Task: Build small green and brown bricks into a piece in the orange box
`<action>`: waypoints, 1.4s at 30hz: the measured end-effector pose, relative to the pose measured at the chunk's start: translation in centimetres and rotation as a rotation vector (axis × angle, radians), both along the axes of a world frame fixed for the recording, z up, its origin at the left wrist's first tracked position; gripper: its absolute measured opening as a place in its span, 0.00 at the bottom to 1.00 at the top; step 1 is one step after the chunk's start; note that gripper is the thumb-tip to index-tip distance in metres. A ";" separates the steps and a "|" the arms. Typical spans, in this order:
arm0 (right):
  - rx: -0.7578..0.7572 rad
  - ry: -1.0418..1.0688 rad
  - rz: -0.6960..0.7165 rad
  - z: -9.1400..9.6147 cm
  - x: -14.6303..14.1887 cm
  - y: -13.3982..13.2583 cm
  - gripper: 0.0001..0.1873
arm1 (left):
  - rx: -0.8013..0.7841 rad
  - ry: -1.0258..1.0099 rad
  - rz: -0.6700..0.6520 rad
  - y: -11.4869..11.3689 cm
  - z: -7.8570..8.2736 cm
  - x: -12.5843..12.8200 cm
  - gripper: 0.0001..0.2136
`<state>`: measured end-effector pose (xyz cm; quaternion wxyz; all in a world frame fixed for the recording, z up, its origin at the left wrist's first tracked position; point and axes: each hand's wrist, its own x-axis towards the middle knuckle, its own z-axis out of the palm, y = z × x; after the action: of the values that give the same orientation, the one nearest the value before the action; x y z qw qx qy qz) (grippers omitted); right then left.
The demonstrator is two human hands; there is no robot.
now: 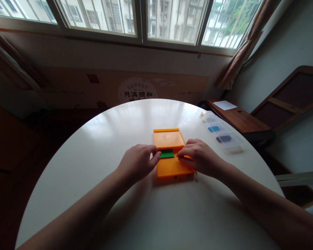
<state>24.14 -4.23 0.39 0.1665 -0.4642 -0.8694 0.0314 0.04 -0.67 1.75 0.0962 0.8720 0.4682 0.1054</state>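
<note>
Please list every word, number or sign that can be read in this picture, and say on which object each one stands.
"月满颐和": large dark characters on the brown cardboard panel under the window, behind the table.
Arched line above those characters: too blurred to read.
Row below them: cut off by the white table.
Paper sheet on the wooden desk: unreadable.
Orange tray, green plate: no text.

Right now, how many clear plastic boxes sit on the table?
3, in a row at the right edge: nearest holds dark pieces, middle blue ones, farthest pale ones.

A round white table (120,132) fills the lower centre of the frame. Near its right edge lie clear bags (224,135) holding small blue and dark parts. A wooden desk (242,119) bearing a white paper (224,105) stands at right, below a barred window (146,17).
</note>
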 end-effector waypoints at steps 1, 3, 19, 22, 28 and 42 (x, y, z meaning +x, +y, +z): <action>0.002 0.006 0.002 -0.1 0.1 0.0 0.06 | 0.003 0.001 0.000 0.0 0.0 0.0 0.17; 0.006 0.022 0.012 -0.2 0.3 0.0 0.07 | 0.008 0.002 0.004 0.1 -0.1 0.0 0.16; 0.000 0.011 0.053 -0.4 0.5 0.0 0.08 | -0.007 0.011 0.021 0.1 -0.1 0.1 0.16; -0.010 0.019 0.049 -0.4 0.6 0.0 0.08 | -0.010 0.010 0.017 0.1 -0.1 0.1 0.15; -0.033 0.051 0.048 -0.3 0.6 -0.2 0.08 | -0.007 0.007 0.014 0.2 -0.2 0.0 0.15; -0.063 0.051 0.083 -0.3 1.1 0.0 0.08 | -0.016 0.003 0.010 0.1 -0.2 0.0 0.15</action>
<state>25.20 -4.21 0.05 0.1725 -0.4318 -0.8820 0.0773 -0.01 -0.53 1.59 0.1018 0.8691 0.4734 0.1009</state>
